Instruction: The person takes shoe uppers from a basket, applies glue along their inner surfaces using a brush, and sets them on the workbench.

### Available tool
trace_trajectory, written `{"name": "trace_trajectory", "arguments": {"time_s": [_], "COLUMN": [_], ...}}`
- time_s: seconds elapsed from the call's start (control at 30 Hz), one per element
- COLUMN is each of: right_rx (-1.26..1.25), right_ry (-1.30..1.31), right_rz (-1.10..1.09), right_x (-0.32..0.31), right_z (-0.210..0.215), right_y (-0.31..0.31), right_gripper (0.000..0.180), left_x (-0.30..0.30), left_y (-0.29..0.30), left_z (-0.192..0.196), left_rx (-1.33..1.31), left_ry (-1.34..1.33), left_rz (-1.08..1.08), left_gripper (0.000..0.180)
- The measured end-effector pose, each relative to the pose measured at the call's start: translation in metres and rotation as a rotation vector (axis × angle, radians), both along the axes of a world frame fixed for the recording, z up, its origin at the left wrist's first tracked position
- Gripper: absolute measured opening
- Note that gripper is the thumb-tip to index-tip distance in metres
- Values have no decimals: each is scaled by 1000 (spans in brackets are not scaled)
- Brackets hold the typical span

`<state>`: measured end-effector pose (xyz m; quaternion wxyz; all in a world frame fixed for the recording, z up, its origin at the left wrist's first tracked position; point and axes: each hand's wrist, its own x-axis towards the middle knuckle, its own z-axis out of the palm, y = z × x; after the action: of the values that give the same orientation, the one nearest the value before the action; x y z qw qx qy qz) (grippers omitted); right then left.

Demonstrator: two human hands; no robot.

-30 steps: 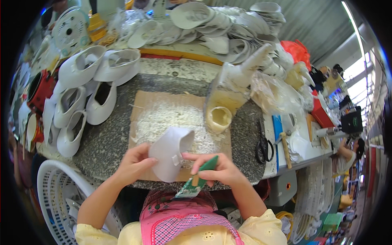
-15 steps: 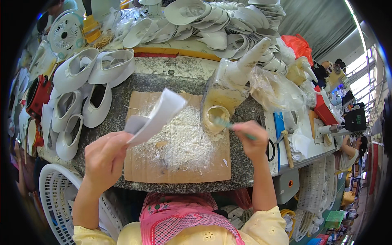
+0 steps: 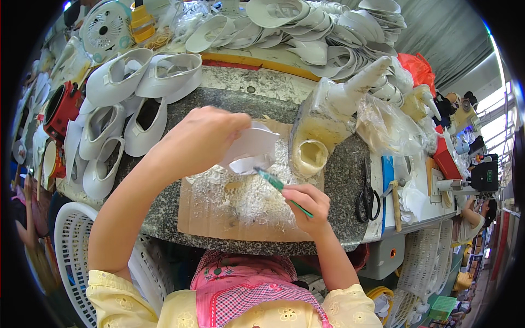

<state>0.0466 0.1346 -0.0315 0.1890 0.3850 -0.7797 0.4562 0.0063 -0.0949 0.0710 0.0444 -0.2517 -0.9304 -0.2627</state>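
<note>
My left hand (image 3: 203, 135) reaches over the cardboard sheet (image 3: 199, 216) with its fingers closed on a curved white shoe upper (image 3: 254, 143). In my right hand (image 3: 307, 209) is a small green-handled brush (image 3: 271, 180), which looks like a toothbrush. Its head is at the lower edge of the upper; whether the bristles press on it I cannot tell. White crumbly residue (image 3: 262, 199) covers the middle of the cardboard. Behind and to the right of the brush stands a crusted yellowish container (image 3: 327, 123) with a round opening and pale paste about its rim.
Several white shoe uppers (image 3: 117, 82) stand at the left. More lie stacked (image 3: 279, 13) along the back. At the right are black scissors (image 3: 367, 194), a hammer (image 3: 396, 205) and a clear plastic bag (image 3: 391, 128). A white basket (image 3: 68, 246) stands below the table's left edge.
My left hand has moved right and away from me with the shoe upper, which now tilts lower over the cardboard. The brush has left the container's opening and moved left to the upper.
</note>
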Motion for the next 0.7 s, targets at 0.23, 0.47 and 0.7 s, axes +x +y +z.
{"name": "trace_trajectory", "arguments": {"time_s": [0.23,0.47,0.7], "right_rx": [308,-505,-1053], "right_ry": [54,-736,-1115], "right_rz": [-248,31,240], "right_x": [-6,1,13], "right_z": [-4,-15,-49], "right_y": [-31,-21,8], "right_gripper": [25,15,17], "left_x": [-10,10,35], "left_y": [15,-9,2], "left_z": [-10,-23,-13], "left_rx": [-23,-51,-13], "left_ry": [57,143,543], "left_rz": [-133,-11,-40], "left_gripper": [14,28,22]}}
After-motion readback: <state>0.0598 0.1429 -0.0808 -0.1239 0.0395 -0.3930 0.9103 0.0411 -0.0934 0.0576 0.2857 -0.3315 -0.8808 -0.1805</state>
